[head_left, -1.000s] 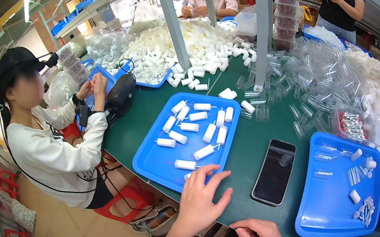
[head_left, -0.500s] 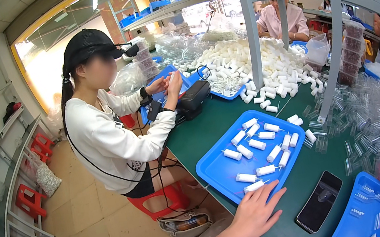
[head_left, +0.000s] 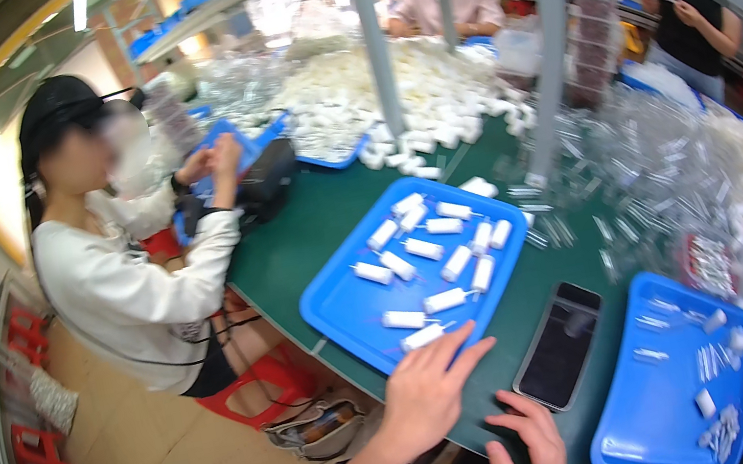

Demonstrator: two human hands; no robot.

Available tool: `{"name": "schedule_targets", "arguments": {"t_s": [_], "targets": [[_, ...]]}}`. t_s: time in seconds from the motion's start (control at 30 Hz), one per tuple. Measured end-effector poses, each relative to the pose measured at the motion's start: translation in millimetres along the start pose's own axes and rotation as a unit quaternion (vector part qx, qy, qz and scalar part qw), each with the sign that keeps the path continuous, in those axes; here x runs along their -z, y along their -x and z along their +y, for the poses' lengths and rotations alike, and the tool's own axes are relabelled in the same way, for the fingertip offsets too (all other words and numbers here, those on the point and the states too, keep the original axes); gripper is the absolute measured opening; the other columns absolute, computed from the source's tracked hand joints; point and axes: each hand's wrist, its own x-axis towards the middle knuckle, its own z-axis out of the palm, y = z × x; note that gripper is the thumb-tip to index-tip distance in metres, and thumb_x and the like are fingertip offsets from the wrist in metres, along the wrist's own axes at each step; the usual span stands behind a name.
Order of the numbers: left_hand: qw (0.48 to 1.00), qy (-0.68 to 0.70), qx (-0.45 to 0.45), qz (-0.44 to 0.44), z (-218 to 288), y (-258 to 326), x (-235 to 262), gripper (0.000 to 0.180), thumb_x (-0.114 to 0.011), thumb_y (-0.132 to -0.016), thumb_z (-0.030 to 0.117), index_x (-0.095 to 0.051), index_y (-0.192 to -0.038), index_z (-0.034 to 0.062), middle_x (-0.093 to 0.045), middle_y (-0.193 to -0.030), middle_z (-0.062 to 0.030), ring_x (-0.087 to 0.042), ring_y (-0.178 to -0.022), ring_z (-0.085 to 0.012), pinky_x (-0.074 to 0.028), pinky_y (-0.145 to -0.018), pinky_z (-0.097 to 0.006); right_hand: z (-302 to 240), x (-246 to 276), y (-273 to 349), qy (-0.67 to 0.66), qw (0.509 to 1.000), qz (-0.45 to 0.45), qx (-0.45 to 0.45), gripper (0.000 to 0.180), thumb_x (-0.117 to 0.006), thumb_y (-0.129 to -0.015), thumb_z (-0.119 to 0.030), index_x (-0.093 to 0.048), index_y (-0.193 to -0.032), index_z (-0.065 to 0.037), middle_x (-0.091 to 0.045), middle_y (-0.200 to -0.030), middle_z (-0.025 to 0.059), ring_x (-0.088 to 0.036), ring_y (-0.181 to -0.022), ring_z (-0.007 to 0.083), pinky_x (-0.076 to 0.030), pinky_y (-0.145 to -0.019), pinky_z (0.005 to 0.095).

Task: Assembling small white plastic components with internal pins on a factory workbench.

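My left hand (head_left: 429,388), a dark band on its wrist, lies with fingers outstretched over the near edge of a blue tray (head_left: 334,310). Its fingertips are beside a white cylinder (head_left: 422,337); it grips nothing that I can see. Several more such cylinders, with thin pins or wires at their ends, lie scattered in that tray. My right hand (head_left: 536,451) is at the table's near edge with fingers apart and nothing in them, just below a dark phone (head_left: 561,348) lying flat.
To the right, a second blue tray (head_left: 624,426) holds clear tubes and small white parts. Clear tubes (head_left: 646,154) are heaped behind it, white cylinders (head_left: 404,77) further back. Grey shelf posts (head_left: 549,52) rise from the green table (head_left: 283,238). A co-worker (head_left: 123,286) sits at left.
The view has swung right, so the scene sits further left and more of the right-hand tray shows. My right hand has come up into view, fingers spread. My left hand stays by the tray edge.
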Motion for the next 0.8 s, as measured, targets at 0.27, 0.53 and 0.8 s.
{"name": "schedule_targets", "arguments": {"t_s": [0.27,0.53,0.8], "targets": [[0.994,0.081,-0.024,-0.073,21,-13,1,0.037,-0.06,-0.079,0.009,-0.059,-0.116,0.01,-0.054,-0.123,-0.0107,-0.053,-0.111,-0.0293,-0.042,-0.087,-0.038,4,4,4,-0.083,0.996,-0.006,-0.032,0.023,-0.064,-0.083,-0.005,-0.063,-0.106,-0.001,-0.057,-0.118,0.0145,-0.057,-0.109,0.0272,-0.044,-0.092,0.0351],[0.973,0.172,-0.072,-0.138,58,-42,22,0.036,-0.061,-0.082,0.005,-0.058,-0.117,0.0039,-0.046,-0.131,-0.0159,-0.045,-0.122,-0.0341,-0.036,-0.101,-0.042,-33,81,29,0.084,0.989,-0.122,-0.019,0.021,-0.065,-0.083,-0.009,-0.061,-0.103,-0.001,-0.063,-0.095,0.0114,-0.06,-0.088,0.0269,-0.046,-0.078,0.0344],[0.904,0.323,-0.238,-0.146,111,-73,40,0.035,-0.06,-0.081,0.006,-0.059,-0.116,0.0014,-0.059,-0.117,-0.0149,-0.055,-0.11,-0.03,-0.042,-0.093,-0.038,-31,189,38,0.368,0.886,-0.218,-0.179,0.021,-0.058,-0.083,-0.014,-0.059,-0.101,-0.003,-0.063,-0.08,0.0158,-0.062,-0.076,0.0343,-0.049,-0.068,0.0433]]}}
